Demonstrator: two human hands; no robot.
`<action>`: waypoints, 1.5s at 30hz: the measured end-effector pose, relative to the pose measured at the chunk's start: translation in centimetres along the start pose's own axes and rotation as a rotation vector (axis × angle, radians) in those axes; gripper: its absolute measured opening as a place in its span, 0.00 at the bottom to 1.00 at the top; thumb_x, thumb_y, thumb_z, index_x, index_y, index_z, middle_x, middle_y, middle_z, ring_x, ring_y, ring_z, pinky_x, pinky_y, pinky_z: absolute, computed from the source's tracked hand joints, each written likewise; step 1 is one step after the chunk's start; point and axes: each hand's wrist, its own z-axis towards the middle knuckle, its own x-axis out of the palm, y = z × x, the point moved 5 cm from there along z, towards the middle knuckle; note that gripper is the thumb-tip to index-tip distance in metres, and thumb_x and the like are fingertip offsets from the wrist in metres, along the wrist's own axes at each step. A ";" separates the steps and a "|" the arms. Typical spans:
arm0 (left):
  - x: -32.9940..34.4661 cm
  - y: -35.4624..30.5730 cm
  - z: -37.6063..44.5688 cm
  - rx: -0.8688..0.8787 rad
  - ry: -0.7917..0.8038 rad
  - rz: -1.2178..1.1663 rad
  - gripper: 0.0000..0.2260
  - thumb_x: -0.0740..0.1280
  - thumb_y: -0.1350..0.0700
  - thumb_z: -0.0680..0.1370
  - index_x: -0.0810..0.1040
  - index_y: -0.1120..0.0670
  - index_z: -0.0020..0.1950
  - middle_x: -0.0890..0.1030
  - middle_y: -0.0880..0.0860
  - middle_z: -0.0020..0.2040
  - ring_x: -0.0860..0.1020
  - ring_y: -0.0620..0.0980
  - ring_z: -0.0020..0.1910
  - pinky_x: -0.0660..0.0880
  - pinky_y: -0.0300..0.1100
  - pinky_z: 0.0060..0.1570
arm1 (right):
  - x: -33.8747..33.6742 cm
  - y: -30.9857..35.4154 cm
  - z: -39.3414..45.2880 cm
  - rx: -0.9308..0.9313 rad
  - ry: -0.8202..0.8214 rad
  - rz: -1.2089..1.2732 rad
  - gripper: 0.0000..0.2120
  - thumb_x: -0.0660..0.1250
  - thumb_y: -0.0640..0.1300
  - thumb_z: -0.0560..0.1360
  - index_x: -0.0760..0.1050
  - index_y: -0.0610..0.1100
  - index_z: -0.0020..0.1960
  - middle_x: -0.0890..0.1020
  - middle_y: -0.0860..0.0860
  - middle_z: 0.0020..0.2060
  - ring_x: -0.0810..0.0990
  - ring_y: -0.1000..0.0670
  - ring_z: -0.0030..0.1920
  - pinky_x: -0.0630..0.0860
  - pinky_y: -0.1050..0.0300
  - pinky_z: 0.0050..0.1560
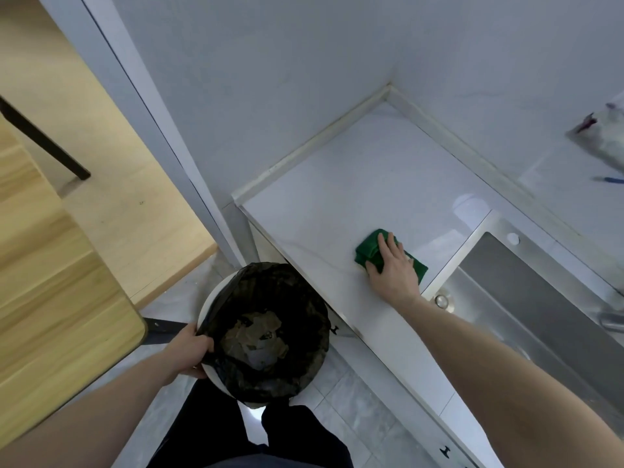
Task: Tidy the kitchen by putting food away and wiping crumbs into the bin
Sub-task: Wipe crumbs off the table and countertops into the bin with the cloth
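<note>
A green cloth [368,250] lies bunched on the white countertop [337,197], close to the front edge. My right hand [393,270] presses flat on top of the cloth, fingers spread over it. A round white bin [207,298] lined with a black bag [287,292] stands just below the counter edge, with scraps of rubbish at its bottom. My left hand [189,349] grips the bin's near left rim and the bag's edge. No crumbs are visible on the counter at this size.
A steel sink [526,298] with a round drain fitting [441,300] lies right of the cloth. A blurred plastic packet [604,136] and a blue pen-like item [609,180] sit at the far right. A wooden table [50,265] stands to the left, above grey floor tiles.
</note>
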 end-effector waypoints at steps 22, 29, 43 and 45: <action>-0.8 -0.6 -0.5 -0.001 0.018 -0.008 0.19 0.62 0.66 0.77 0.70 0.56 0.68 0.79 0.59 0.56 0.84 0.61 0.48 0.85 0.53 0.37 | -0.5 14.5 -9.4 -0.400 0.042 0.401 0.26 0.60 0.38 0.82 0.66 0.59 0.76 0.75 0.57 0.71 0.77 0.48 0.66 0.74 0.55 0.65; -2.1 -1.3 -0.2 0.001 -0.005 0.026 0.17 0.61 0.66 0.77 0.70 0.56 0.65 0.79 0.60 0.54 0.84 0.61 0.46 0.85 0.52 0.37 | -8.1 7.8 -3.0 -0.187 -0.217 0.501 0.26 0.60 0.36 0.81 0.71 0.56 0.74 0.80 0.57 0.66 0.77 0.52 0.65 0.70 0.62 0.62; -4.8 -1.6 2.5 -0.044 -0.111 0.011 0.09 0.63 0.64 0.78 0.71 0.58 0.58 0.78 0.62 0.54 0.85 0.64 0.42 0.85 0.55 0.39 | -1.6 4.8 9.4 0.146 -0.053 0.096 0.27 0.55 0.41 0.83 0.58 0.52 0.81 0.58 0.51 0.81 0.54 0.35 0.79 0.62 0.30 0.73; -4.8 -1.6 2.5 -0.048 -0.104 0.002 0.09 0.63 0.64 0.79 0.71 0.58 0.58 0.78 0.62 0.54 0.85 0.63 0.43 0.85 0.53 0.38 | -1.2 5.4 9.1 0.135 -0.044 0.071 0.27 0.55 0.42 0.83 0.57 0.52 0.82 0.57 0.52 0.82 0.53 0.35 0.80 0.62 0.29 0.72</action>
